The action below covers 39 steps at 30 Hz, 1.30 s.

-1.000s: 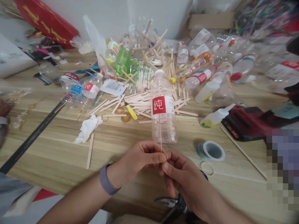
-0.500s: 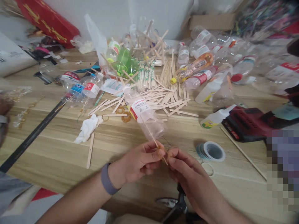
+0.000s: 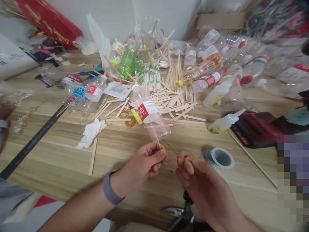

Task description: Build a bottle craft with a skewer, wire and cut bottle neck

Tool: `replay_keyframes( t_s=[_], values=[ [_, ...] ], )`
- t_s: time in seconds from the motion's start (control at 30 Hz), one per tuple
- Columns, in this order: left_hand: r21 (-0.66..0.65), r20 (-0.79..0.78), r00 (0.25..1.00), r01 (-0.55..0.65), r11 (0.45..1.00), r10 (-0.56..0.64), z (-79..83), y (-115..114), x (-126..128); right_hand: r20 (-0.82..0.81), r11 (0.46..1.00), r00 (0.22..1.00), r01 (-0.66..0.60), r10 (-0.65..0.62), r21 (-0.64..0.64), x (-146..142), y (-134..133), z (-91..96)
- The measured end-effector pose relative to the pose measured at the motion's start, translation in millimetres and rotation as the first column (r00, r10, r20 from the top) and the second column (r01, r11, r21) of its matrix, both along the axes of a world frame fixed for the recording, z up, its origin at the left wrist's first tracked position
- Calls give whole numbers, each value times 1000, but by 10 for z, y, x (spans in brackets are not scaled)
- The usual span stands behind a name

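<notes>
My left hand (image 3: 152,159) pinches the lower end of a thin wooden stick (image 3: 155,134) between thumb and fingers, with an amber rubber band (image 3: 161,147) showing at the fingertips. The stick runs up along a clear plastic bottle (image 3: 159,129) with a red and white label, which lies just beyond the hand. My right hand (image 3: 193,170) is a short gap to the right, fingers curled and thumb pressed in; whatever it pinches is blurred. A thin dark wire (image 3: 170,146) extends from near the bottle towards the right fingertips.
Loose craft sticks (image 3: 173,100) and several bottles (image 3: 205,77) crowd the back. A yellow-handled tool (image 3: 136,115) and rubber bands (image 3: 130,121) lie left of the bottle. Rightward are a tape roll (image 3: 222,158), a glue bottle (image 3: 220,123) and a red-black power tool (image 3: 256,129).
My right hand has pulled away to the right from the left fingertips and rolled over. The bottle has turned, showing another side of its label, and the yellow-handled tool shows more fully.
</notes>
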State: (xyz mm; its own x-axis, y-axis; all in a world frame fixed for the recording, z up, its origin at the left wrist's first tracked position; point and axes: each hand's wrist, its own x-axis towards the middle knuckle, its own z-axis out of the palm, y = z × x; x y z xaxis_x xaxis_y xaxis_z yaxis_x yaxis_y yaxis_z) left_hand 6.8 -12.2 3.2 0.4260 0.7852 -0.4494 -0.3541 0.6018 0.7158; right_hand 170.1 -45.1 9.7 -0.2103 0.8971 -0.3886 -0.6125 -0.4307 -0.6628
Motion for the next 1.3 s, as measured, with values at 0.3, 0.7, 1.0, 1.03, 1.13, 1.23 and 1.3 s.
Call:
replay_keyframes(
  t_s=[0.3, 0.7, 1.0, 1.03, 1.13, 1.23, 1.3],
  values=[
    [90, 46, 995, 85, 992, -89, 87, -138, 17, 572, 899, 799, -374, 186, 229, 179, 113, 65],
    [25, -88, 994, 60, 998, -58, 23, -119, 40, 804, 721, 356, -681, 477, -126, 232, 187, 45],
    [87, -217, 967, 156, 984, -134, -3, -129, 36, 635, 865, 670, -501, 384, 5, 9, 76, -97],
    [92, -227, 965, 159, 983, -135, -16, -132, 40, 640, 871, 671, -490, 375, 3, -11, 59, -109],
    [129, -266, 956, 165, 978, -126, -47, -141, 47, 668, 884, 661, -467, 341, 10, -48, 32, -117],
    [211, -336, 932, 214, 954, -135, -50, -160, 41, 703, 903, 652, -428, 286, 29, -61, 34, -83],
    [271, -405, 906, 248, 930, -124, -34, -179, 28, 718, 922, 654, -385, 237, 46, -62, 39, -52]
  ],
)
